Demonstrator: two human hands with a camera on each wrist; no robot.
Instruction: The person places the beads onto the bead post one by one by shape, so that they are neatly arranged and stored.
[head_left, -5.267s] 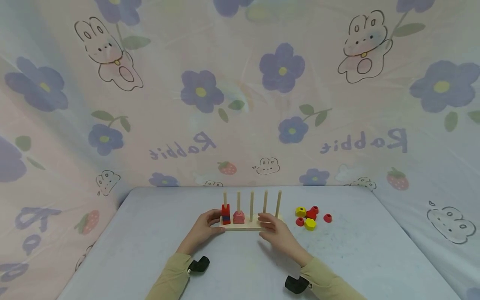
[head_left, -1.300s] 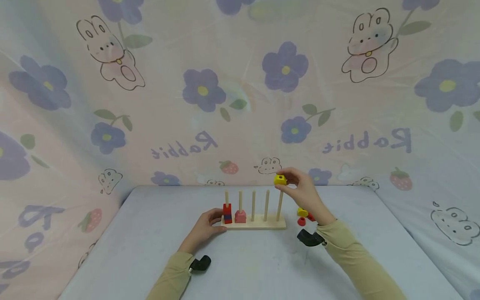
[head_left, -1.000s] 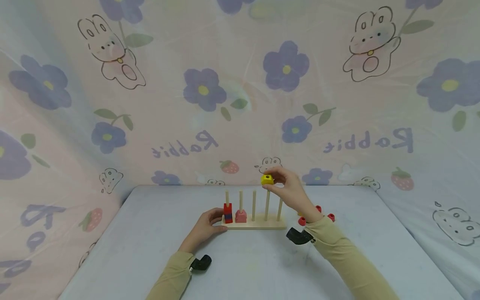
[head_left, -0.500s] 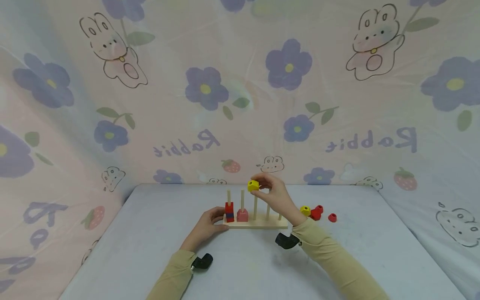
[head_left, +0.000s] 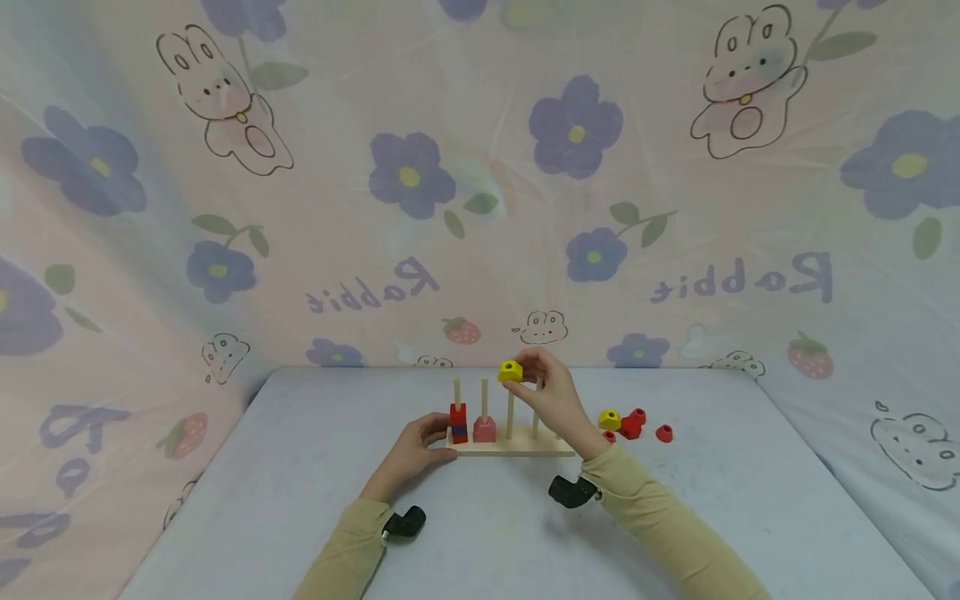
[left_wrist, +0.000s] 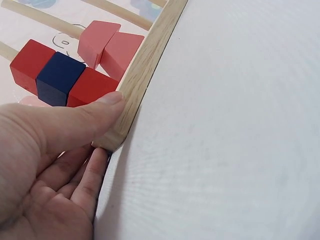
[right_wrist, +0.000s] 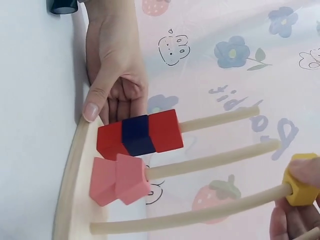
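My left hand (head_left: 411, 450) grips the left end of a wooden peg stand (head_left: 510, 450), thumb on the base's front edge and fingers behind it. The first peg carries a red, blue and red block stack (right_wrist: 140, 134). Two pink blocks (right_wrist: 120, 180) sit low on the second peg. With its thumb and fingers, my right hand (head_left: 553, 400) pinches a yellow hexagonal block (head_left: 510, 372) at the top of the third peg (right_wrist: 200, 216). In the right wrist view the peg's tip meets the block's hole; how far it enters is hidden. My right hand partly covers the remaining pegs.
Right of the stand lies a loose group: another yellow hexagonal block (head_left: 609, 420), and several red pieces (head_left: 632, 427). One red piece (head_left: 664, 433) lies apart, farther right. A patterned cloth (head_left: 480, 250) hangs behind the white table (head_left: 480, 533).
My right hand, earlier beside the fourth peg, has lifted a yellow block from the loose group and carried it left above the fifth and fourth pegs to the third. My left hand stays put.
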